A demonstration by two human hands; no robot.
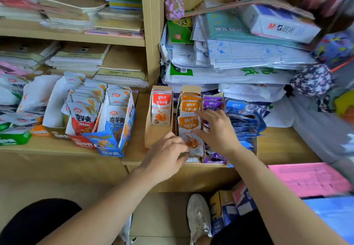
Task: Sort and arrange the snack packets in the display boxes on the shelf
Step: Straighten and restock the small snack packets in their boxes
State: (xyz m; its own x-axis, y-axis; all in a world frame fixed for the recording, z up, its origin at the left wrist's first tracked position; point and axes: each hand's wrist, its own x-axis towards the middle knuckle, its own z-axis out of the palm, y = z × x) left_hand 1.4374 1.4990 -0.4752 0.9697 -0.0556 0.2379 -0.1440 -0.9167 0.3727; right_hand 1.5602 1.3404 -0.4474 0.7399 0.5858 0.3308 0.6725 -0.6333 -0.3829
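My left hand (pixel 167 154) curls its fingers on the lower edge of the glossy front orange packet (pixel 189 124). The packet stands upright in a slot of the brown cardboard display box (pixel 154 135) on the wooden shelf (pixel 283 147). My right hand (pixel 218 131) lies flat, fingers straight, against that packet's right edge, over crinkly purple packets (pixel 212 103).

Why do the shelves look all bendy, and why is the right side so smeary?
Head view: the wide-angle lens bends and tilts the shelf lines toward the borders. The right edge, like the pink sheet, is smeared with blur. The orange packets in the middle stay sharp enough to read. The light is soft and even, with no hard shadows or glare.
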